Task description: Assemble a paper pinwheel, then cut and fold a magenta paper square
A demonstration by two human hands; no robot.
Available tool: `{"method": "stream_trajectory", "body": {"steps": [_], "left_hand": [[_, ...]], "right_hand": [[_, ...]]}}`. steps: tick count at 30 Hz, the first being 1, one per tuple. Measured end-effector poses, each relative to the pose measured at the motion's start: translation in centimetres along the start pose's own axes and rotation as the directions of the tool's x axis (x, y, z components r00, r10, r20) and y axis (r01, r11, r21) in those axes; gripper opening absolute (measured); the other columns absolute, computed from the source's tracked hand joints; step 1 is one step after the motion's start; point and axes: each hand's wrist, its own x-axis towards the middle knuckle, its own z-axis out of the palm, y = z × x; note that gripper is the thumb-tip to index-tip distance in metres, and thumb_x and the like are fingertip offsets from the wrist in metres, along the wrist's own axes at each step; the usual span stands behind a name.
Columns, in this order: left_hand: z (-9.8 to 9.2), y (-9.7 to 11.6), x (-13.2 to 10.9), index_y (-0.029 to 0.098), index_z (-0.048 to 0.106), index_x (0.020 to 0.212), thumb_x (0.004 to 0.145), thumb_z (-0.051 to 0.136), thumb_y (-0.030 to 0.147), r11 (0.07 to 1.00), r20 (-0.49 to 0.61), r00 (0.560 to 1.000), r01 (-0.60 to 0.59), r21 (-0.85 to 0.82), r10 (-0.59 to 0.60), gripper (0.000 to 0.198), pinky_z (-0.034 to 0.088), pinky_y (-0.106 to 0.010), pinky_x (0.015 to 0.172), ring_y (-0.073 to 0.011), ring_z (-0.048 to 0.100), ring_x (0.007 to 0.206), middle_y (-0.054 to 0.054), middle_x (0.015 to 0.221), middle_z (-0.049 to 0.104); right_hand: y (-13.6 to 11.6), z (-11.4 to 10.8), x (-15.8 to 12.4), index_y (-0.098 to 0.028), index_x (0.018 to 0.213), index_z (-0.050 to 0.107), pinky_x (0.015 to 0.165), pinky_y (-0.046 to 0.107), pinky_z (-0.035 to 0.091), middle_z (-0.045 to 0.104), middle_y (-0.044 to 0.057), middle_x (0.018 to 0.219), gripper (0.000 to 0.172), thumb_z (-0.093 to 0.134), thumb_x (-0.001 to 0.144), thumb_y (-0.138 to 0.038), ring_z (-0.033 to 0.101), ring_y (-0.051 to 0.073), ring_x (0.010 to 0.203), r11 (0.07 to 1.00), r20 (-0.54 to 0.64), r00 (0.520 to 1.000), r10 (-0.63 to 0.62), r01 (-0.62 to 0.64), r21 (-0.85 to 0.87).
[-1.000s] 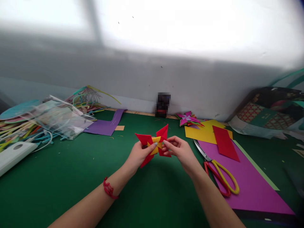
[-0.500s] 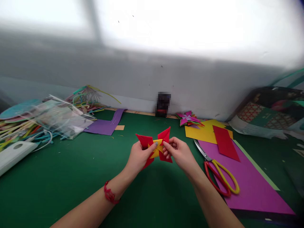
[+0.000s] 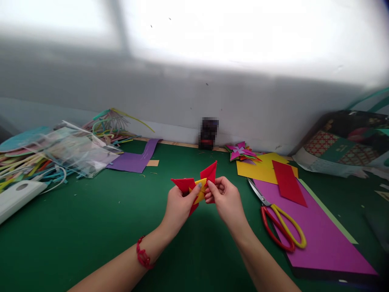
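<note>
A folded paper star (image 3: 208, 172) with red points and a yellow middle is held above the green table. My left hand (image 3: 179, 202) grips its left side, thumb pressed on the yellow part and fingers behind. My right hand (image 3: 225, 196) pinches the right side, thumb and fingers closed at the edge where red meets yellow. Both hands hide parts of the lower and right points. To the right of my right hand lie scissors (image 3: 279, 221) with one red and one yellow handle, resting partly on a purple sheet (image 3: 322, 239).
Finished-looking paper stars (image 3: 240, 151) lie at the back, beside yellow paper (image 3: 255, 167) and a red strip (image 3: 289, 184). At left are a purple paper piece (image 3: 130, 162), clear plastic bags (image 3: 88, 154), a white power strip (image 3: 21, 198) and paper strips (image 3: 112, 125). A patterned bag (image 3: 337, 144) stands at right.
The paper star has tilted and turned slightly in my hands, its left point now lower. Less of its lower right point shows. The things on the table are unchanged.
</note>
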Motion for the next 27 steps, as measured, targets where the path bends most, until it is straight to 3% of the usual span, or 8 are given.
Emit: {"method": "stream_trajectory", "body": {"steps": [13, 16, 22, 27], "left_hand": [[0.7, -1.0, -0.5, 0.015, 0.054, 0.067, 0.074, 0.061, 0.041, 0.998, -0.064, 0.997, -0.045, 0.035, 0.047, 0.027, 0.042, -0.019, 0.053, -0.0103, 0.051, 0.058, 0.001, 0.063, 0.055], [0.6, -1.0, -0.2, 0.014, 0.054, 0.066, 0.073, 0.062, 0.041, 0.999, -0.054, 0.999, -0.003, 0.037, 0.005, 0.029, 0.043, -0.02, 0.053, -0.0109, 0.052, 0.057, -0.001, 0.063, 0.057], [0.1, -2.1, 1.0, 0.012, 0.059, 0.072, 0.069, 0.066, 0.042, 0.992, 0.052, 0.993, 0.105, -0.066, -0.102, 0.031, 0.045, -0.023, 0.055, -0.0156, 0.059, 0.063, -0.005, 0.07, 0.063], [-0.1, -2.7, 0.9, 0.015, 0.061, 0.092, 0.067, 0.069, 0.038, 0.95, 0.185, 0.973, 0.181, -0.255, -0.136, 0.035, 0.049, -0.028, 0.069, -0.0202, 0.063, 0.079, -0.007, 0.085, 0.067]], "right_hand": [[-0.1, 0.3, 0.1, -0.018, 0.072, 0.05, 0.049, 0.026, 0.052, 0.059, -0.002, 0.06, 0.024, 0.06, 0.075, -0.04, 0.059, 0.012, 0.05, 0.999, 0.014, 0.999, -0.038, 0.038, 0.004], [0.1, -0.1, 0.6, -0.018, 0.073, 0.051, 0.05, 0.027, 0.053, 0.06, -0.001, 0.062, 0.026, 0.06, 0.074, -0.042, 0.06, 0.013, 0.052, 1.0, 0.036, 0.999, -0.017, 0.018, -0.014], [0.4, -1.0, 1.3, -0.018, 0.074, 0.051, 0.051, 0.027, 0.052, 0.059, 0.0, 0.063, 0.028, 0.061, 0.072, -0.044, 0.058, 0.013, 0.052, 0.994, 0.124, 0.988, 0.094, -0.085, -0.074], [0.8, -1.7, 0.9, -0.018, 0.07, 0.049, 0.043, 0.023, 0.041, 0.055, -0.002, 0.058, 0.029, 0.056, 0.074, -0.046, 0.049, 0.01, 0.046, 0.976, 0.131, 0.991, 0.042, -0.013, -0.216]]}}
